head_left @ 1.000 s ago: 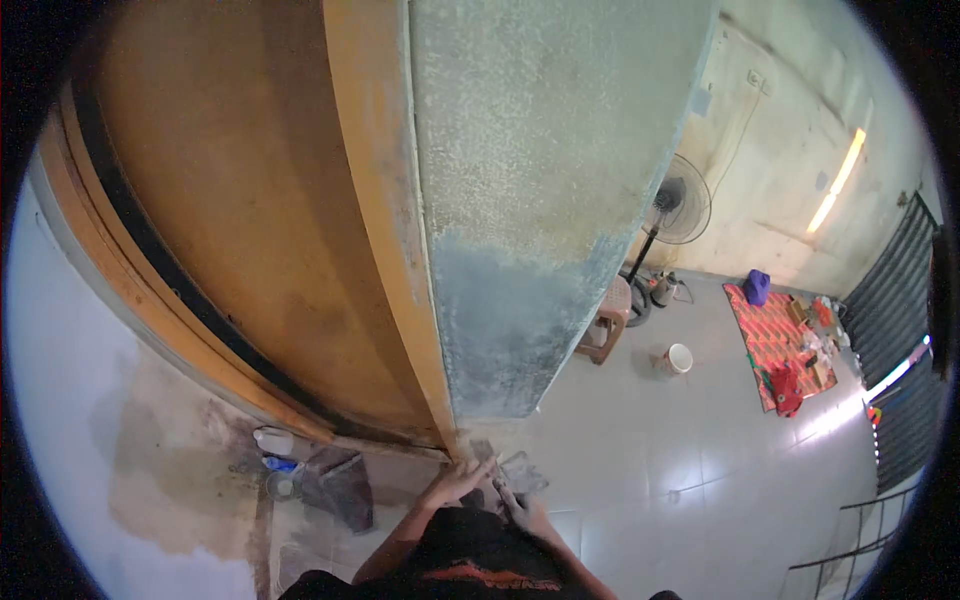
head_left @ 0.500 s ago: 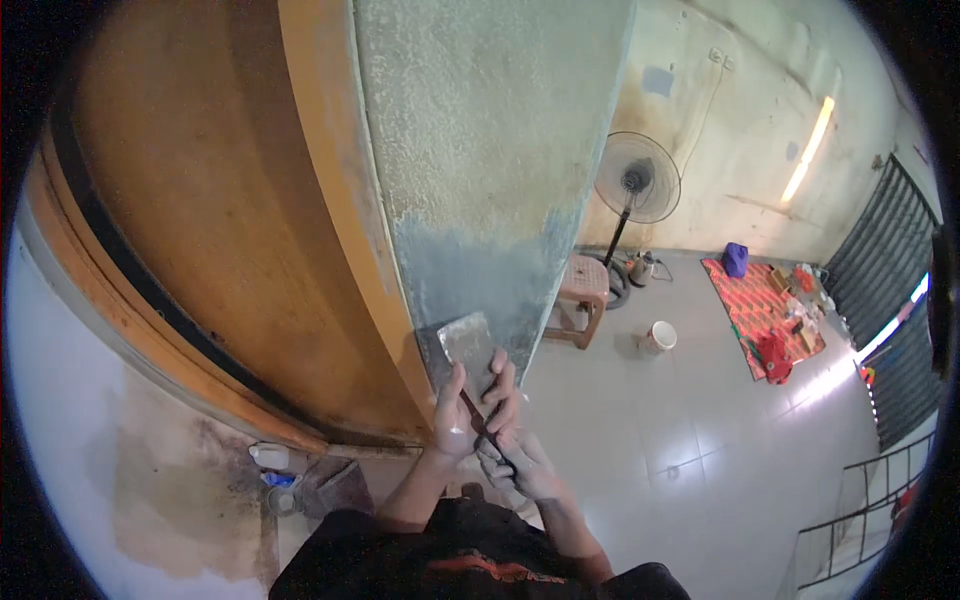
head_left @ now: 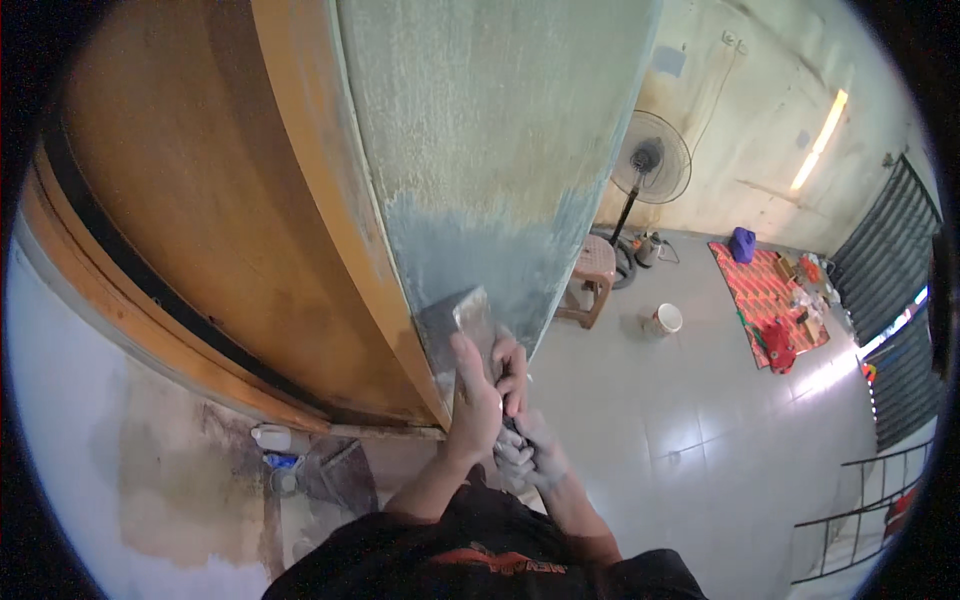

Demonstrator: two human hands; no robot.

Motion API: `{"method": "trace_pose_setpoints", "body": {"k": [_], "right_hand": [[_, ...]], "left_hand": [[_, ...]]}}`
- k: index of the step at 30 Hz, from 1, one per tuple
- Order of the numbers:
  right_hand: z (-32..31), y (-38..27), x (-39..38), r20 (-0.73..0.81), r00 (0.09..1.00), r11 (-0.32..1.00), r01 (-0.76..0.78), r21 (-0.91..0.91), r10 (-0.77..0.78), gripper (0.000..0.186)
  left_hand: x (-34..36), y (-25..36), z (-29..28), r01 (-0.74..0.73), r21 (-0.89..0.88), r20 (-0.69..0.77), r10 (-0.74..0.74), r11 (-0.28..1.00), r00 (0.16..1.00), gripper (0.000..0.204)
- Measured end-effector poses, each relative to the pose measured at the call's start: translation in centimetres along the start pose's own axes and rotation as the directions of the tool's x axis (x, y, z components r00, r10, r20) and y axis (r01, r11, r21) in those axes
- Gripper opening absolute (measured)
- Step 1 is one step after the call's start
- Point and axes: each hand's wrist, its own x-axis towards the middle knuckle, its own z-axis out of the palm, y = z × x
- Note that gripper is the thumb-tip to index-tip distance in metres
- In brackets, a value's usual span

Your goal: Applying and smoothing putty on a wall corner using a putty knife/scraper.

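Note:
A wide, flat metal putty knife (head_left: 474, 316) is held upright in both hands, in front of a narrow wall face (head_left: 470, 240). My left hand (head_left: 478, 405) closes round the blade's lower part, thumb on one side and fingers on the other. Below it, my right hand (head_left: 533, 452) grips the handle, most of which is hidden in the fingers. Pale, powdery stuff coats the right hand. Grey-blue covers the lower wall face in a ragged patch; above that it is pale green and streaked.
An orange-brown door (head_left: 190, 230) in its frame adjoins the wall face on the left. To the right are a pink plastic stool (head_left: 597, 262), a standing fan (head_left: 648, 158), a white bucket (head_left: 664, 320) and a red patterned mat (head_left: 748, 285) bearing several things. A metal rack (head_left: 862, 505) stands lower right.
The putty knife has turned in my hands, its blade now seen more at an angle. My left hand has shifted slightly right, and the whole view has moved a little.

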Motion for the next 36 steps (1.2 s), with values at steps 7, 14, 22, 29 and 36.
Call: {"method": "trace_pose_setpoints", "body": {"k": [7, 14, 22, 29, 36], "right_hand": [[0.7, 0.2, 0.4, -0.03, 0.999, 0.999, 0.024, 0.047, -0.022, 0.037], [-0.5, 1.8, 0.1, -0.089, 0.996, 0.989, 0.002, 0.147, 0.011, 0.037], [-0.3, 1.8, 0.0, -0.042, 0.997, 0.986, 0.075, 0.152, -0.069, 0.024], [0.4, 0.2, 1.1, -0.241, 0.97, 0.954, 0.105, 0.281, -0.035, 0.027], [0.2, 0.8, -2.2, -0.297, 0.951, 0.901, -0.057, -0.43, -0.082, 0.042]], "left_hand": [[-0.4, 0.3, 0.3, 0.058, 0.069, -0.101, -0.051, 0.996, 0.994, 0.064], [-0.5, 0.0, 0.1, 0.08, 0.151, -0.17, -0.054, 0.985, 0.984, 0.065], [-0.7, 0.0, -0.2, 0.076, 0.154, -0.127, -0.057, 0.985, 0.99, 0.067], [-0.1, -1.2, 0.2, 0.063, 0.133, -0.176, -0.039, 0.989, 0.984, 0.063], [-1.1, -3.4, -2.1, 0.103, -0.016, 0.109, -0.101, 0.995, 0.989, 0.077]]}}
